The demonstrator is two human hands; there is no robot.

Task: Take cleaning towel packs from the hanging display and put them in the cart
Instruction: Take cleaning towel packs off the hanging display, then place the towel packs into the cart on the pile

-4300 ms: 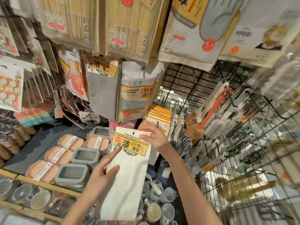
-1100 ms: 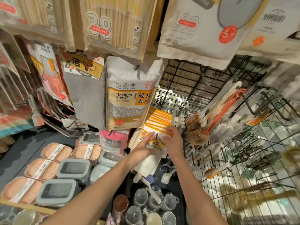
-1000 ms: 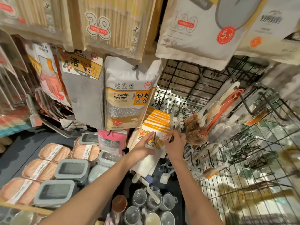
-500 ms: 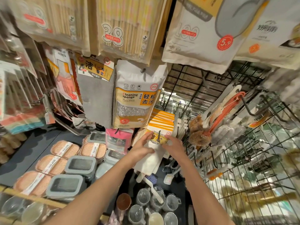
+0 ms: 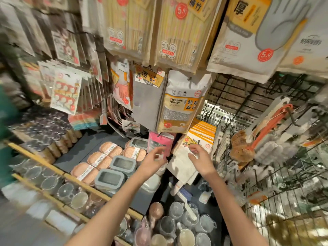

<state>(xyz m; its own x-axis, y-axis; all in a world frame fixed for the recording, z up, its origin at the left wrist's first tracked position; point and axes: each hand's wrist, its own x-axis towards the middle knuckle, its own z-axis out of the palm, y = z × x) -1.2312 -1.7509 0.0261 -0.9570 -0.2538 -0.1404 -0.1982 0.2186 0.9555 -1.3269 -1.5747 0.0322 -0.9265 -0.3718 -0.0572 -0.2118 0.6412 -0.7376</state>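
A white cleaning towel pack [image 5: 181,165] with an orange label hangs from a hook at the front of a row of similar orange-topped packs [image 5: 204,128]. My right hand [image 5: 202,160] is spread in front of it, fingertips at its label, not closed on it. My left hand [image 5: 152,162] hovers just left of the pack, fingers apart and holding nothing. A grey towel pack [image 5: 147,98] hangs higher up, next to a cleaning sponge bag [image 5: 179,107]. No cart is in view.
Lidded lunch boxes [image 5: 113,174] lie on the shelf below my left arm, and cups [image 5: 177,224] stand under both arms. Brushes and scrubbers [image 5: 245,148] hang on the wire rack [image 5: 269,185] at right. Large bags [image 5: 245,38] hang overhead.
Both hands held the white pack at the hook half a second ago. Now they have let go and drawn slightly apart, and the pack hangs on its own. The view has swung left.
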